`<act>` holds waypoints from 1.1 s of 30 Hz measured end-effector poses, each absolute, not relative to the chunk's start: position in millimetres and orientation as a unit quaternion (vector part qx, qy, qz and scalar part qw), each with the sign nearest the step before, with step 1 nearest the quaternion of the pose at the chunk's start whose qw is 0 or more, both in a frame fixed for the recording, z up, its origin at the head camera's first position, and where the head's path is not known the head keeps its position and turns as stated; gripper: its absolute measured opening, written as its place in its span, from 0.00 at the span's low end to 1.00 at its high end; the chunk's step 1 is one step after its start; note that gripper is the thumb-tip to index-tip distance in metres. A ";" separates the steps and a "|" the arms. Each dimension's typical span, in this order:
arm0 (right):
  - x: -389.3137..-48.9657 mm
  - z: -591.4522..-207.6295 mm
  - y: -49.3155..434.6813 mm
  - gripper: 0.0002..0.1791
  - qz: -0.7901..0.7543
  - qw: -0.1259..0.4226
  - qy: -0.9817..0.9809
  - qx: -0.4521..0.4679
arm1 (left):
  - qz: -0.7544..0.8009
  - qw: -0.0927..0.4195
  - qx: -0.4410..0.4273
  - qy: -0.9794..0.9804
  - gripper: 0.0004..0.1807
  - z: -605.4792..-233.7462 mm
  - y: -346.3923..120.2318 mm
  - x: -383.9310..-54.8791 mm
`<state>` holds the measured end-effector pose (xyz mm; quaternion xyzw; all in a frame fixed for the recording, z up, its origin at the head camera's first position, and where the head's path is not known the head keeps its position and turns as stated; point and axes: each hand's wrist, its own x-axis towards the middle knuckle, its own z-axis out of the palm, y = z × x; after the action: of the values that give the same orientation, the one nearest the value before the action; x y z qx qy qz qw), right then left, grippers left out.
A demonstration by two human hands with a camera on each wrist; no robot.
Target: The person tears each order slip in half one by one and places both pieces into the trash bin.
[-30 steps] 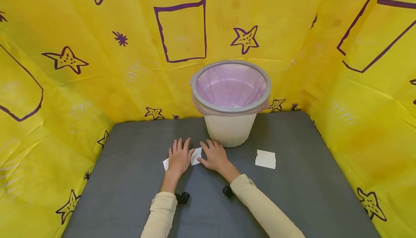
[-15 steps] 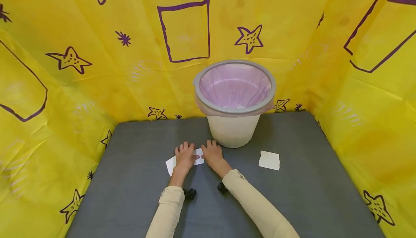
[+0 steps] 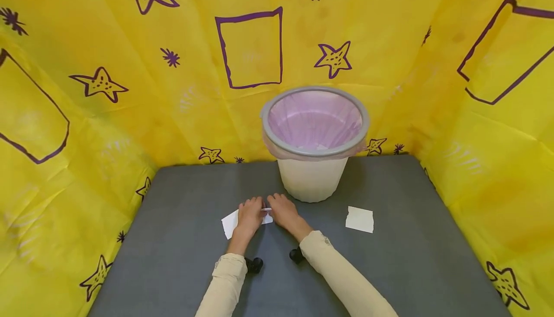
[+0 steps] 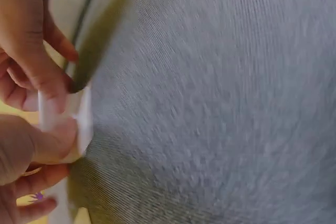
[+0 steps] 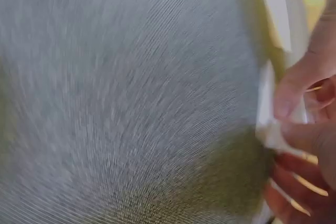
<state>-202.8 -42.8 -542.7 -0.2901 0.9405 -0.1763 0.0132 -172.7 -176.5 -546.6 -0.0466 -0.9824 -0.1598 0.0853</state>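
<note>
A small white piece of paper [image 3: 267, 219] lies between my two hands, its far edge rolled up into a thin fold. My left hand [image 3: 249, 215] pinches the paper's left side, and my right hand [image 3: 283, 209] pinches its right side. Close up in the left wrist view, both thumbs press on the white paper [image 4: 84, 121]. The right wrist view has the same paper [image 5: 266, 95] between thumbs and fingers, somewhat blurred. Another white paper piece [image 3: 230, 224] lies just left of my left hand, which partly covers it.
A cream bin [image 3: 312, 180] with a grey rim and pink liner stands just behind my right hand, some white scraps inside. A third paper piece [image 3: 359, 219] lies to the right on the grey table [image 3: 407, 259]. Yellow patterned cloth [image 3: 190, 129] walls the table's back and sides.
Both hands have gone from spread fingers flat beside the paper to curled fingers pinching it. The paper's far edge has been turned up, and the left hand has shifted right.
</note>
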 end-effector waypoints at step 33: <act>-175.3 -343.9 87.0 0.02 -0.367 -0.234 0.808 -0.396 | -0.280 0.351 -0.321 -0.834 0.03 -356.2 -104.1 -158.2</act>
<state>-175.3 87.0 -343.9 -0.3962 0.8084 -0.3673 -0.2337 -158.2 -104.1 -356.2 -0.3206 -0.8338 -0.2801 0.3514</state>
